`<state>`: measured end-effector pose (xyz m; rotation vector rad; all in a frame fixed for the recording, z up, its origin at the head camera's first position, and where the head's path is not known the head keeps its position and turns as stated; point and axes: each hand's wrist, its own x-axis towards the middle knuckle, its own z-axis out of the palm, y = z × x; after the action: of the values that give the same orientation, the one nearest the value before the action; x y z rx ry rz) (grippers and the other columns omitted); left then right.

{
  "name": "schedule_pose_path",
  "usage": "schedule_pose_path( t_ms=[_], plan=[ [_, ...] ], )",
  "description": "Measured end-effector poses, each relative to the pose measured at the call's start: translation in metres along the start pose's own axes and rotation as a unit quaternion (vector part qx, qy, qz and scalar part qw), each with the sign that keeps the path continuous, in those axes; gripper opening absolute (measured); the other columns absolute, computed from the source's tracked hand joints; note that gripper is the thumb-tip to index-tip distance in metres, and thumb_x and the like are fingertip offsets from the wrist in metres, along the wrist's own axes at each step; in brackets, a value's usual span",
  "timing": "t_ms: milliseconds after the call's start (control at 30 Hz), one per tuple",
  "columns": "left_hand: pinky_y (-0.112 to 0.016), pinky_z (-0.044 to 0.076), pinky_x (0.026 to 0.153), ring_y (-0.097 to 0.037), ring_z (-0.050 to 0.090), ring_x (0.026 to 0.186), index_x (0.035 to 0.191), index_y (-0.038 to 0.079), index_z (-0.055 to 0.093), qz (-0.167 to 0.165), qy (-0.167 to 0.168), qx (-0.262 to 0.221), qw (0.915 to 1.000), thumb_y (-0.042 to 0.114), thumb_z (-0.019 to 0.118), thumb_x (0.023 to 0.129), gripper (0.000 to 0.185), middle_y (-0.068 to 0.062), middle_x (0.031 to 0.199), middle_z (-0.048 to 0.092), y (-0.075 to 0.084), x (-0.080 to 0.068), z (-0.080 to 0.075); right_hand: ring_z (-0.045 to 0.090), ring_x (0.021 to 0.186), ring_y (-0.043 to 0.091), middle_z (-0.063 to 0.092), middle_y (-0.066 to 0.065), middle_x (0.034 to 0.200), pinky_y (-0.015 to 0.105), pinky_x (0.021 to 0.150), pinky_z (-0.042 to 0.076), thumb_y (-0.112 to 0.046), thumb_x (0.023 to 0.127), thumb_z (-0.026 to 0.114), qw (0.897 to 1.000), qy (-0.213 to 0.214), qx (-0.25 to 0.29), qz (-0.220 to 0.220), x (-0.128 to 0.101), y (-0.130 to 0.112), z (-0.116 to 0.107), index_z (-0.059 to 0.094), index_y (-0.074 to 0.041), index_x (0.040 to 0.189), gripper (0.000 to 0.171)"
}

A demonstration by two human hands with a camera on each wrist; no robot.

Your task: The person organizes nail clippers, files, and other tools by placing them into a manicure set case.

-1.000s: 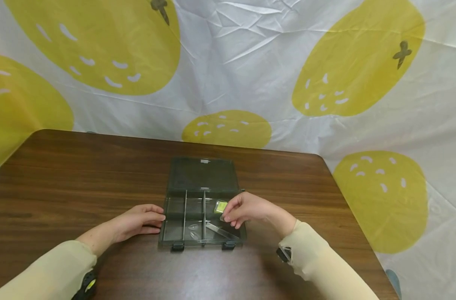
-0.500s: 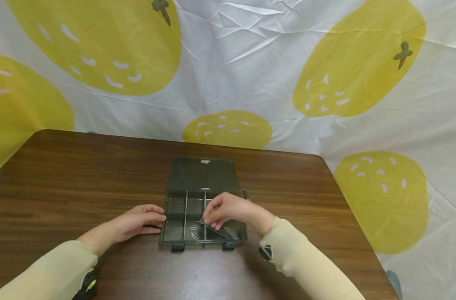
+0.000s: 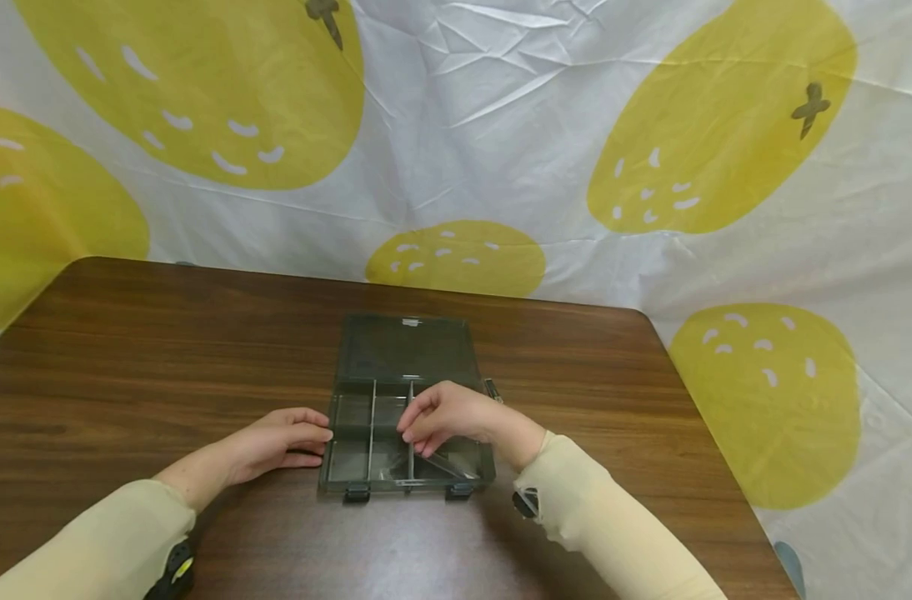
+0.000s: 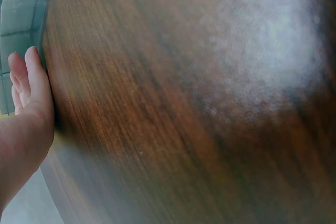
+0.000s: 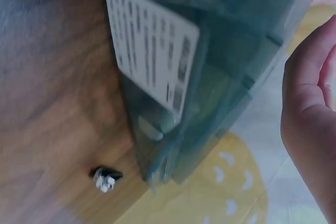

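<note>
A dark translucent compartment box (image 3: 336, 486) lies on the table with its lid (image 3: 406, 346) folded back. My left hand (image 3: 279, 442) touches the box's left side with its fingers extended. My right hand (image 3: 452, 421) is above the box, its bent fingers and thumb close together near the divider between the middle and right columns. Whether anything small is between those fingertips cannot be seen. Below it, a slim clear strip (image 3: 456, 468) slants in the front right compartment. The front middle compartment's contents are indistinct. The back right compartment is largely hidden by my right hand.
The wooden table (image 3: 223, 342) runs back to a hanging cloth (image 3: 493, 167) printed with yellow fruit. A small black and white object (image 5: 105, 178) lies close to the box's right side. A printed label (image 5: 152, 48) is stuck on the box.
My right hand has moved left, from the right column to the divider beside the middle column, then lifted slightly. The left hand has stayed at the box's left side.
</note>
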<state>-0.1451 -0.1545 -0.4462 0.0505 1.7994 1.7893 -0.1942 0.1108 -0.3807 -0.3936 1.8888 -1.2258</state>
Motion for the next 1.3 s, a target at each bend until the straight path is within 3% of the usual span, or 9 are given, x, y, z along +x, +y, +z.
schedule_pose_path(
  t_ms=[333, 733, 1067, 1300],
  plan=[
    [-0.031, 0.054, 0.086, -0.013, 0.055, 0.089, 0.123, -0.011, 0.037, -0.004, 0.0, 0.001, 1.0, 0.016, 0.055, 0.09, 0.046, -0.003, 0.098, 0.054, 0.001, -0.001, 0.0, 0.061, 0.064, 0.008, 0.063, 0.001, 0.076, 0.022, 0.062, 0.056, -0.003, 0.09, 0.056, 0.998, 0.04, 0.036, -0.017, -0.021, 0.0, -0.04, 0.048, 0.019, 0.118, 0.037],
    [-0.032, 0.054, 0.086, -0.013, 0.054, 0.09, 0.123, -0.01, 0.037, -0.006, -0.002, 0.002, 1.0, 0.017, 0.056, 0.09, 0.047, -0.003, 0.098, 0.053, 0.001, -0.001, 0.0, 0.062, 0.064, 0.007, 0.064, -0.002, 0.073, 0.022, 0.064, 0.056, -0.006, 0.092, 0.053, 0.987, 0.141, 0.076, -0.001, -0.038, 0.025, -0.087, 0.043, 0.018, 0.123, 0.041],
    [-0.033, 0.054, 0.086, -0.014, 0.055, 0.091, 0.125, -0.011, 0.036, -0.005, -0.002, 0.006, 1.0, 0.017, 0.055, 0.091, 0.048, -0.005, 0.101, 0.053, 0.001, -0.002, 0.0, 0.061, 0.063, 0.007, 0.065, -0.001, 0.074, 0.022, 0.063, 0.056, -0.004, 0.091, 0.054, 0.976, 0.21, 0.053, 0.007, -0.028, 0.057, -0.097, 0.052, 0.016, 0.112, 0.03],
    [-0.032, 0.054, 0.086, -0.014, 0.055, 0.091, 0.124, -0.011, 0.036, -0.006, -0.007, -0.002, 1.0, 0.017, 0.055, 0.091, 0.048, -0.004, 0.101, 0.053, 0.0, -0.001, 0.0, 0.058, 0.056, 0.007, 0.062, -0.002, 0.068, 0.022, 0.058, 0.056, -0.004, 0.089, 0.057, 0.966, 0.254, 0.015, 0.045, -0.016, 0.072, -0.095, 0.057, 0.015, 0.107, 0.026]
  ],
)
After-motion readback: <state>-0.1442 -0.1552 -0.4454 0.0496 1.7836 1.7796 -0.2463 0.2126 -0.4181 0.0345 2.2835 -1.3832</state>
